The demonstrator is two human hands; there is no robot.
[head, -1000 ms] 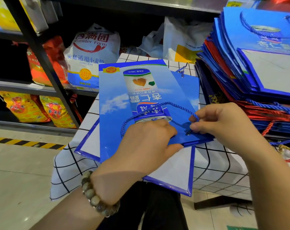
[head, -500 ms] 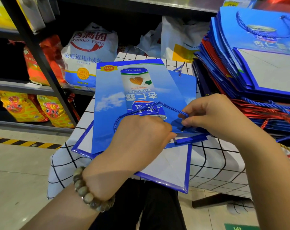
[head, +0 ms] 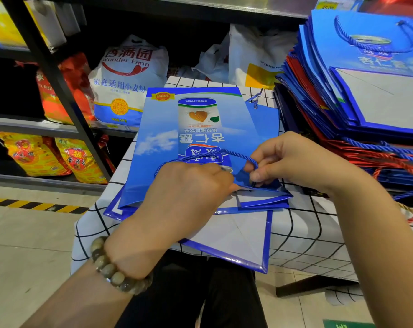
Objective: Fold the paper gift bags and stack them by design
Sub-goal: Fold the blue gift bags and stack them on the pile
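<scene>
Your bag [head: 200,129] lies flat in the middle of the frame on the checked tabletop [head: 307,233]. Its printed face is up, and it rests on a lower bag [head: 243,237] whose white panel juts toward the bottom of the frame. Your right hand [head: 295,162], centre right, pinches the blue cord [head: 224,152] between thumb and fingers [head: 260,175], close to the bag's near edge. Your left hand [head: 177,204], at centre, rests knuckles-up on that same edge with its fingers curled under. You cannot tell from here whether they grip cord, paper or nothing. The bag looks almost folded, though the paper flap just below your right hand is not yet lying flat and the cord arches loose over the print. The stack [head: 366,91] at the upper right is tall, with blue and red layers and a bag of this same design on top, so much of the job seems done. What is left for this bag is to settle the cord, press the flap and put it with its matching design. Whether more unfolded bags are waiting does not show.
</scene>
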